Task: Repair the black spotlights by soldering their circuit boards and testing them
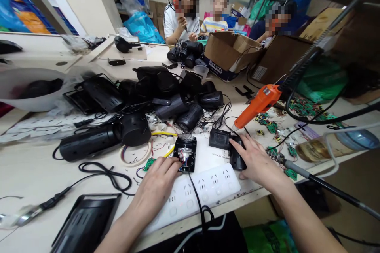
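My left hand (160, 178) has its fingers bent together at the lower left edge of an open black housing (192, 146), which shows red and blue wires and a whitish part inside. A small green circuit board (149, 163) lies beside those fingers. My right hand (257, 158) is closed around a black casing piece (236, 156), fingers over its top and thumb at its lower end. Touching that piece on the left is a flat, shallow black cover (219, 138). A white power strip (204, 189) lies just in front of both hands.
An orange electric screwdriver (258, 104) hangs above my right hand. Black cylindrical housings (169, 104) and cables are heaped behind. At right lie green circuit boards (270, 125), a soldering iron (308, 176) and a jar (320, 148). Cardboard boxes (228, 53) and several people are across the table.
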`<action>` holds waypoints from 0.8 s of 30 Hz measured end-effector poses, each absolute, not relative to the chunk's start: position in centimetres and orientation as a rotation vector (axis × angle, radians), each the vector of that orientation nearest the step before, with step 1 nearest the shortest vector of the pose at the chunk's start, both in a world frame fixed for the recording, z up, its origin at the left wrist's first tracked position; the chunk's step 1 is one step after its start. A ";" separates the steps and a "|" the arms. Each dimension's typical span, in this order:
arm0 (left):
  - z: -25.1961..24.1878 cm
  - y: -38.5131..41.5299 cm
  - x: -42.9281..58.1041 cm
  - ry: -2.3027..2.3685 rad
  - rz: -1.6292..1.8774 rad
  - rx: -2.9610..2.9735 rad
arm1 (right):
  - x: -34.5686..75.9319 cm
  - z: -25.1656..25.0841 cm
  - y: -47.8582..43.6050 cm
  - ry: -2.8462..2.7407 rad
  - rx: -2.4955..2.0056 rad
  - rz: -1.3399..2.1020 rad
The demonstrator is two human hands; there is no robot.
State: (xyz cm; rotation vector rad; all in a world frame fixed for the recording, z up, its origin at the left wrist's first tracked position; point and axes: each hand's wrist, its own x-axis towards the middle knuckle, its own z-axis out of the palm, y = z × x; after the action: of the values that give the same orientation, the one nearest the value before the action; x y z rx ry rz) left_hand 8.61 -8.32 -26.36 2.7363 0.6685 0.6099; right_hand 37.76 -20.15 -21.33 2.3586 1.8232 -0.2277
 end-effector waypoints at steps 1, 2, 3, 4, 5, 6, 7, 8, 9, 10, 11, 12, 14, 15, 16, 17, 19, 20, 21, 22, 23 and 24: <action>-26.4 -8.3 8.6 0.670 0.627 2.741 | 37.9 -21.2 -19.9 1.852 2.332 -0.232; -26.5 -8.3 8.6 0.673 0.638 2.744 | 38.0 -21.0 -19.7 1.889 2.307 -0.234; -26.5 -8.3 8.6 0.677 0.640 2.746 | 38.2 -20.7 -19.7 1.931 2.287 -0.243; -26.5 -8.2 8.6 0.677 0.636 2.749 | 38.3 -20.4 -19.8 1.970 2.273 -0.272; -26.5 -8.2 8.6 0.678 0.629 2.752 | 38.5 -20.1 -20.0 2.002 2.268 -0.318; -26.5 -8.2 8.6 0.679 0.624 2.754 | 38.6 -19.8 -20.2 2.025 2.273 -0.374; -26.5 -8.2 8.6 0.680 0.620 2.755 | 38.6 -19.5 -20.5 2.039 2.287 -0.428; -26.6 -8.2 8.6 0.680 0.618 2.755 | 38.7 -19.2 -20.8 2.047 2.307 -0.468; -26.6 -8.2 8.6 0.680 0.622 2.754 | 38.7 -19.0 -21.1 2.054 2.330 -0.495; -26.7 -8.2 8.6 0.681 0.628 2.753 | 38.7 -18.8 -21.4 2.062 2.350 -0.512; -26.7 -8.2 8.6 0.684 0.638 2.751 | 38.7 -18.6 -21.6 2.069 2.368 -0.525; -26.8 -8.2 8.6 0.688 0.650 2.749 | 38.6 -18.5 -21.9 2.071 2.384 -0.540; -26.8 -8.3 8.6 0.701 0.668 2.741 | 38.5 -18.0 -22.4 2.062 2.408 -0.578; -26.8 -8.3 8.6 0.709 0.672 2.735 | 38.4 -17.8 -22.7 2.056 2.413 -0.595; -26.7 -8.3 8.6 0.715 0.675 2.728 | 38.3 -17.5 -23.0 2.055 2.416 -0.607; -26.6 -8.3 8.6 0.719 0.674 2.719 | 38.1 -17.2 -23.2 2.064 2.416 -0.612; -26.3 -8.4 8.6 0.725 0.673 2.693 | 37.5 -16.4 -23.7 2.124 2.404 -0.599; -26.2 -8.5 8.5 0.727 0.679 2.672 | 37.1 -16.0 -23.8 2.170 2.395 -0.585; -26.2 -8.5 8.5 0.728 0.690 2.645 | 36.6 -15.6 -23.7 2.226 2.380 -0.571; -26.2 -8.5 8.4 0.741 0.708 2.609 | 36.0 -15.3 -23.5 2.289 2.357 -0.561; -26.2 -8.6 8.4 0.769 0.729 2.561 | 35.3 -14.9 -23.1 2.354 2.331 -0.554; -26.2 -8.6 8.3 0.819 0.747 2.498 | 34.6 -14.7 -22.6 2.417 2.302 -0.549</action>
State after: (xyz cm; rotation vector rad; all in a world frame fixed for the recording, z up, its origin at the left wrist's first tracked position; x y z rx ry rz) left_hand 8.27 -8.62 -26.20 2.4980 0.8190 0.7470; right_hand 34.61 -22.61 -14.67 2.3024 2.4169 -0.5486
